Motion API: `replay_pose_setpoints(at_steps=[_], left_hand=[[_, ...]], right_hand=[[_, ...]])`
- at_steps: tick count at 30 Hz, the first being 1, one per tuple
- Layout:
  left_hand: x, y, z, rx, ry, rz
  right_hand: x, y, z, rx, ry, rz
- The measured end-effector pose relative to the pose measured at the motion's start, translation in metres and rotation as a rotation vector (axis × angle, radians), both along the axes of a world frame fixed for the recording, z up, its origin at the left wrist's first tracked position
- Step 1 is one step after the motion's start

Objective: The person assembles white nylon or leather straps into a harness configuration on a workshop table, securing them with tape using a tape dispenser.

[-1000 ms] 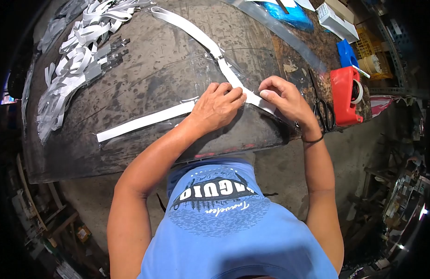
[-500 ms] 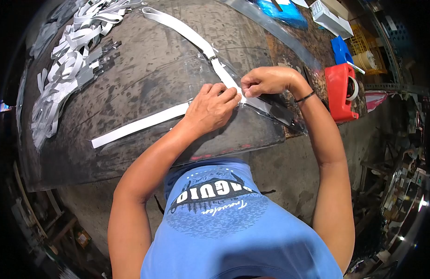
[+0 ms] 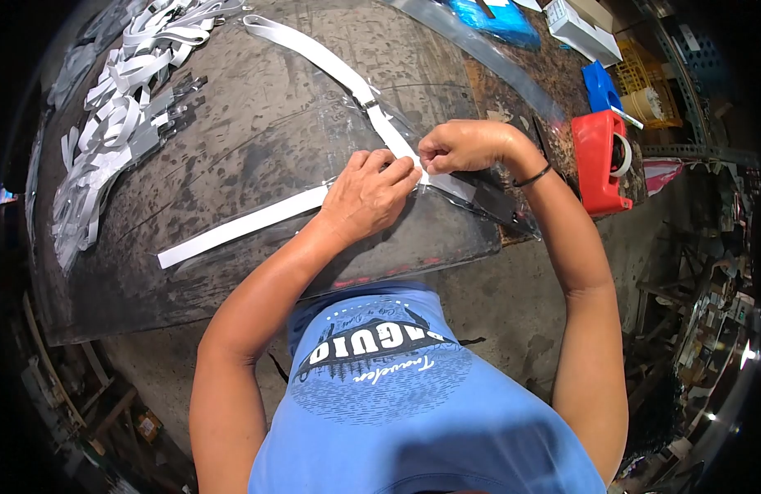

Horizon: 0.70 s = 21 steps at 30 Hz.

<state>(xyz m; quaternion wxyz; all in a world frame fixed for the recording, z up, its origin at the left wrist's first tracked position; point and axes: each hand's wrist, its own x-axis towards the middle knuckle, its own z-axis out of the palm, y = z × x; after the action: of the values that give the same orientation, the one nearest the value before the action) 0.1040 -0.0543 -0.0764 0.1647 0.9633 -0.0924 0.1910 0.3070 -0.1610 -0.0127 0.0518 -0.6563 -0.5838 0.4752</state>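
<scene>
My left hand [image 3: 368,193] sits with bent fingers on the white strap [image 3: 319,59], near where it ends at the dark flat piece [image 3: 494,200], and a white strip [image 3: 245,225] runs out from under it to the left across the table [image 3: 257,123]. Whether those fingers pinch or only press, I can't make out. My right hand [image 3: 467,150] is folded narrow, fingertips curled right by the left ones at the strap; what they hold, if anything, is hidden. I reckon the strap could skew if my left fingers ease off while the right ones tug, since its far length lies loose beyond the metal buckle [image 3: 370,104]. The clear film around the dark piece could also crease or catch on my knuckles, being thin and working so close to them. Against the picture a second ago, my right hand has come inward and curled up, where it was spread over the dark piece, leaving more of that piece in sight; my left hand stays planted on the strap.
</scene>
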Motion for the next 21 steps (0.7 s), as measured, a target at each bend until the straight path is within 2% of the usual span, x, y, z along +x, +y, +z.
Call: replay_pose_setpoints(at_steps=[5, 11, 14, 17, 18, 19, 21], left_hand=[[-0.001, 0.0, 0.001, -0.006, 0.013, -0.007], [-0.001, 0.0, 0.001, 0.002, 0.03, -0.006], [-0.002, 0.001, 0.005, 0.006, 0.073, -0.024], [0.002, -0.002, 0.007, -0.007, -0.026, -0.024], [0.002, -0.002, 0.009, -0.001, 0.013, -0.025], [0.002, -0.003, 0.006, 0.007, 0.003, -0.032], [-0.002, -0.005, 0.008, 0.017, 0.015, -0.036]], right_hand=[[-0.003, -0.006, -0.01, 0.075, -0.074, -0.05], [-0.013, -0.005, -0.002, 0.041, -0.138, -0.082], [-0.012, -0.006, -0.013, 0.101, -0.098, -0.079], [-0.016, -0.003, -0.023, 0.01, -0.238, -0.073], [-0.018, -0.005, -0.019, 0.133, -0.219, -0.077], [-0.024, -0.01, 0.011, 0.059, -0.262, -0.063], [-0.031, -0.008, -0.006, 0.117, -0.284, -0.127]])
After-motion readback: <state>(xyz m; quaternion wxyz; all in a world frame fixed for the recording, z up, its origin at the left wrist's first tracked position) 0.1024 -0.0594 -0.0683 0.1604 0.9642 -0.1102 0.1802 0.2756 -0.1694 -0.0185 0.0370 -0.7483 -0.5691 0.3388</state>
